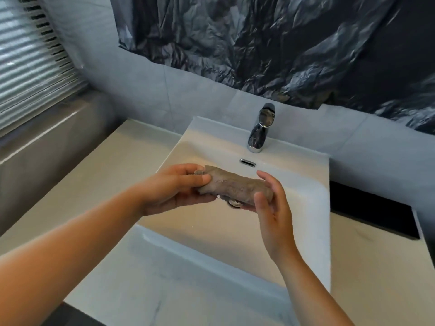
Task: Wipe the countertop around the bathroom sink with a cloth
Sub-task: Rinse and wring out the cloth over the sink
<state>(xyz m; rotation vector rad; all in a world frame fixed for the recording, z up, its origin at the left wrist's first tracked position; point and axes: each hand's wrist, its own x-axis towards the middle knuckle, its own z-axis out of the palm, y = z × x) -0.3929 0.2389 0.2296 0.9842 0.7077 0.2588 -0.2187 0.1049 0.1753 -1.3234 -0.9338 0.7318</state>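
A grey-brown cloth (235,186), rolled into a thick strip, is held above the basin of the white sink (211,234). My left hand (174,191) grips its left end, thumb on top and fingers beneath. My right hand (273,208) holds the right end, thumb in front and fingers curled behind. Pale countertop (77,196) runs along the sink's left side, and more countertop (381,267) lies to the right. The drain (234,204) is partly hidden under the cloth.
A chrome faucet (260,129) stands at the back of the sink above an overflow slot (247,162). Crumpled black plastic sheet (282,43) covers the wall above. Window blinds (28,67) are at the left. A black slab (372,208) lies on the right counter.
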